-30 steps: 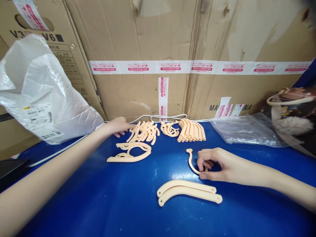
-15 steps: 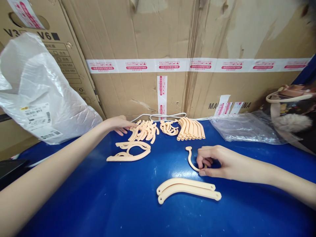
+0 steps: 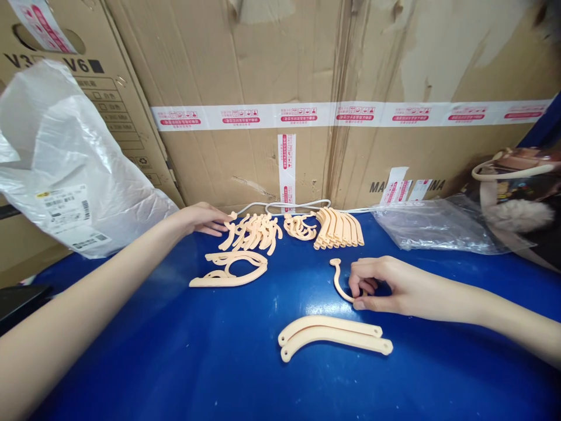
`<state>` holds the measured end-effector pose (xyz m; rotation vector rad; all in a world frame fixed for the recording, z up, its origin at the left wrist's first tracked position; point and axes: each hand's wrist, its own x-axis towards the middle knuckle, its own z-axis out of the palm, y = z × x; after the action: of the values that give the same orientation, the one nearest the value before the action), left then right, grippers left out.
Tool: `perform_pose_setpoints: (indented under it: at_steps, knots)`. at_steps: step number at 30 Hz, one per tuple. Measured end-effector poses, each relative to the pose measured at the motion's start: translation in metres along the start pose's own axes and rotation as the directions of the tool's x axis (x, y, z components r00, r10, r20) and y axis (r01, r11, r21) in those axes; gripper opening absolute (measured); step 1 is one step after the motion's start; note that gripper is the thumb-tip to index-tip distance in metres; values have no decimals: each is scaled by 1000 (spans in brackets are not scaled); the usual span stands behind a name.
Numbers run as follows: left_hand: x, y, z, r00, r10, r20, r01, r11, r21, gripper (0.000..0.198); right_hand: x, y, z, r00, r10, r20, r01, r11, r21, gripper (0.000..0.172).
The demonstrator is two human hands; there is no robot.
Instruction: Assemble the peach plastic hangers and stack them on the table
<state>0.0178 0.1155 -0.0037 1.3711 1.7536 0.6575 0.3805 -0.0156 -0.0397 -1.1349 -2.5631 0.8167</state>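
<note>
My left hand [image 3: 205,220] is at the left end of a pile of short curved cream plastic pieces [image 3: 258,231]. Its fingertips pinch the top of one short curved piece [image 3: 227,238], which stands slightly apart from the others. My right hand [image 3: 380,285] grips a thin cream plastic hook [image 3: 336,280] between thumb and fingers, low over the table; its flat round end points away from me and the far end is hidden by the fingers. Nearer to me, two long curved hanger arms [image 3: 335,337] with holed ends lie side by side.
An assembled folding hanger [image 3: 236,272] lies left of centre. Behind are several loose hooks [image 3: 300,227] and a row of long arms [image 3: 339,228]. A white cable [image 3: 298,204], cardboard box [image 3: 245,158], clear bag [image 3: 429,225] and white parcel bag [image 3: 83,169] border the blue table [image 3: 210,362].
My left hand has drawn a little to the left, and one short curved piece has shifted with it away from the pile. My right hand stays in place with the hook.
</note>
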Motion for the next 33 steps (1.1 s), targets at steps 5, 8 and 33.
perform_pose_setpoints:
  at_steps: [5, 8, 33]
  knots:
    - [-4, 3, -13, 998, 65, -9, -65, 996, -62, 33, 0, 0, 0, 1000, 7, 6, -7, 1000, 18, 19]
    - [-10, 10, -15, 989, 147, -10, -148, 982, -117, 35, 1, 0, 1, 1000, 10, 11, -10, 999, 30, 18]
    - [-106, 27, 97, 838, 417, 352, -403, 908, -115, 30, 55, -22, -2, 855, -303, -421, 182, 935, -304, 17]
